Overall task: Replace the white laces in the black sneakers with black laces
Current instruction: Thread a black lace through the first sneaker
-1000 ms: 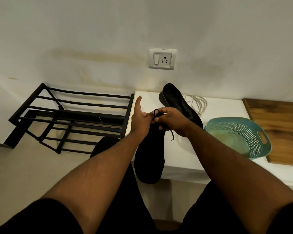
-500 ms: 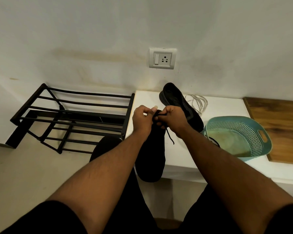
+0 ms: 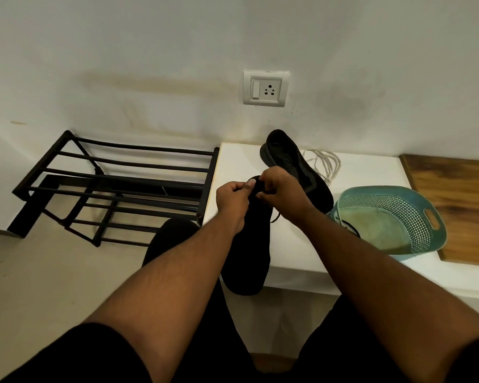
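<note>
A black sneaker (image 3: 249, 252) lies on the white ledge (image 3: 371, 172), its near end hanging over the front edge. My left hand (image 3: 231, 197) and my right hand (image 3: 281, 193) meet at its far end, each pinching the black lace (image 3: 274, 217), whose loose end dangles to the right of the shoe. The second black sneaker (image 3: 296, 167) lies on its side behind my right hand. The white laces (image 3: 324, 163) sit in a loose pile by the wall.
A teal perforated basket (image 3: 415, 214) stands right of my right forearm, with a black lace partly showing in it. A wooden board (image 3: 459, 205) lies at the far right. A black metal shoe rack (image 3: 116, 186) stands left of the ledge. A wall socket (image 3: 265, 88) is above.
My left hand, open with the thumb up a second ago, has curled and closed on the lace. Both hands have drawn together at the shoe's far end.
</note>
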A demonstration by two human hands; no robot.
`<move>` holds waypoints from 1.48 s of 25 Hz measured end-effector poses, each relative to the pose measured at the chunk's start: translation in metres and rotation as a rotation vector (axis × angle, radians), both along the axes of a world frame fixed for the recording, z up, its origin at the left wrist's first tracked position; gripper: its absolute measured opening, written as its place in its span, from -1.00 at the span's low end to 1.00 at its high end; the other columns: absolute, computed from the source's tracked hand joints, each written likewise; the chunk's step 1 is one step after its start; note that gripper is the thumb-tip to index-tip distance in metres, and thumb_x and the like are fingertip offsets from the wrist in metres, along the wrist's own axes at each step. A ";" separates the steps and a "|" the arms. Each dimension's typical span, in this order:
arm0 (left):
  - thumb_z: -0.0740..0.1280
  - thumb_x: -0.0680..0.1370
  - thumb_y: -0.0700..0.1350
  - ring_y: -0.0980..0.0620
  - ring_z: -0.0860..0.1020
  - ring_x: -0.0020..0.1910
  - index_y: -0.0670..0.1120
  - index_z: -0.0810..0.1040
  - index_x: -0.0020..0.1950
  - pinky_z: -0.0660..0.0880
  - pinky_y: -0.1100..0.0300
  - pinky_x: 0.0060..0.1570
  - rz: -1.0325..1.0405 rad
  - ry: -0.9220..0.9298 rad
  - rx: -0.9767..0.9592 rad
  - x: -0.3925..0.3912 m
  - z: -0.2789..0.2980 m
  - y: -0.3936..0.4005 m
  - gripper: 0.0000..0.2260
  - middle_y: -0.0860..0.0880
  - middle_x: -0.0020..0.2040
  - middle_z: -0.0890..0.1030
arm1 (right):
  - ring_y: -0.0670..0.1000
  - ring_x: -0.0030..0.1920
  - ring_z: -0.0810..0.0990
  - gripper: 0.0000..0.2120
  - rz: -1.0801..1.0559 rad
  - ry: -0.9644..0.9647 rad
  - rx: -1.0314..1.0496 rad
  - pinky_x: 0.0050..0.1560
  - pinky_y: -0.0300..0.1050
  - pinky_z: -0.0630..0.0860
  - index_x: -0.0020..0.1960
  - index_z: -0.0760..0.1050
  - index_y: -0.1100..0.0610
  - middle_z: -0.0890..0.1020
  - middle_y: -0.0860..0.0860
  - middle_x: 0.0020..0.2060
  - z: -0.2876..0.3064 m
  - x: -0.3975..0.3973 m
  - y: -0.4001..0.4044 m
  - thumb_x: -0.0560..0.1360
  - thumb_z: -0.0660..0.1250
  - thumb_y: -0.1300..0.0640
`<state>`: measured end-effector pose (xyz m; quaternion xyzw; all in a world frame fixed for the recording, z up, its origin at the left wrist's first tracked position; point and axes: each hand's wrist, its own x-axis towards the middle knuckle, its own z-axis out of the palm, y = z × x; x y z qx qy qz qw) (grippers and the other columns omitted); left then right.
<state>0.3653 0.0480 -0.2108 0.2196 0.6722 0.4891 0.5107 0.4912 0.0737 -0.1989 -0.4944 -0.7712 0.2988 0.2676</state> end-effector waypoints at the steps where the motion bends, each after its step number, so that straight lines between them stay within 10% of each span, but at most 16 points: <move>1: 0.43 0.52 -0.14 0.07 0.46 -0.37 -0.11 0.60 -0.09 0.41 0.29 -0.45 -0.033 -0.004 -0.044 -0.001 0.000 0.001 -0.94 -0.07 -0.21 0.59 | 0.00 -0.23 0.51 -0.61 0.084 -0.110 0.052 -0.24 -0.11 0.47 -0.34 0.26 0.00 0.48 0.00 -0.25 0.002 0.001 0.000 0.41 0.41 0.33; 5: 0.39 0.55 -0.16 0.06 0.45 -0.34 -0.03 0.53 0.13 0.42 0.23 -0.40 -0.107 -0.060 -0.013 -0.008 -0.005 0.005 -0.83 -0.13 -0.06 0.61 | -0.08 -0.32 0.46 -0.57 0.225 -0.292 0.011 -0.32 -0.22 0.35 -0.32 0.23 -0.11 0.43 -0.14 -0.37 0.007 0.002 -0.001 0.46 0.33 0.32; 8: 0.34 0.58 -0.01 0.03 0.51 -0.21 -0.01 0.42 0.18 0.50 0.19 -0.28 -0.065 -0.075 0.107 -0.009 -0.007 -0.004 -0.78 -0.13 0.06 0.55 | 0.07 -0.26 0.58 -0.67 0.217 -0.115 -0.313 -0.25 -0.03 0.54 -0.29 0.29 0.09 0.59 0.15 -0.26 0.011 0.002 0.012 0.41 0.38 0.39; 15: 0.19 0.53 0.28 -0.07 0.23 0.48 -0.06 0.60 -0.03 0.23 -0.14 0.40 -0.275 0.863 0.234 0.001 -0.038 -0.062 -0.57 -0.04 0.46 0.36 | 0.00 -0.40 0.53 -0.64 0.097 0.304 -0.628 -0.37 -0.20 0.45 -0.32 0.29 0.12 0.51 0.19 -0.36 0.005 0.010 0.014 0.44 0.35 0.46; 20: 0.16 0.57 0.23 -0.09 0.20 0.50 -0.07 0.61 0.05 0.11 -0.28 0.44 -0.288 0.886 0.214 0.011 -0.037 -0.063 -0.58 -0.03 0.48 0.33 | 0.00 -0.40 0.53 -0.65 0.124 0.266 -0.656 -0.39 -0.21 0.45 -0.32 0.29 0.14 0.51 0.16 -0.38 0.001 0.013 0.011 0.43 0.36 0.46; 23: 0.26 0.60 0.07 -0.07 0.28 0.44 -0.12 0.63 -0.09 0.29 -0.18 0.38 -0.242 0.862 0.230 0.015 -0.032 -0.065 -0.70 -0.05 0.45 0.38 | 0.01 -0.38 0.56 -0.63 0.088 0.186 -0.616 -0.38 -0.21 0.46 -0.34 0.30 0.12 0.55 0.16 -0.38 0.000 0.015 0.011 0.39 0.42 0.44; 31: 0.12 0.64 0.09 -0.23 -0.31 0.53 0.04 0.61 0.03 -0.23 -0.21 0.46 -0.700 1.282 -0.210 0.009 -0.043 -0.108 -0.71 -0.06 0.60 -0.15 | 0.12 -0.22 0.50 -0.60 -0.157 -0.338 -0.140 -0.21 0.00 0.44 -0.33 0.26 0.06 0.51 0.07 -0.30 -0.007 0.024 0.044 0.37 0.51 0.13; 37: 0.21 0.61 0.00 -0.32 -0.36 0.49 0.00 0.52 -0.11 -0.42 -0.32 0.33 -0.977 1.494 -0.259 0.006 -0.034 -0.111 -0.84 -0.09 0.60 -0.15 | 0.15 -0.17 0.51 -0.67 -0.037 -0.653 -0.039 -0.22 -0.04 0.36 -0.16 0.28 0.10 0.46 0.05 -0.25 -0.008 0.019 0.056 0.52 0.34 -0.10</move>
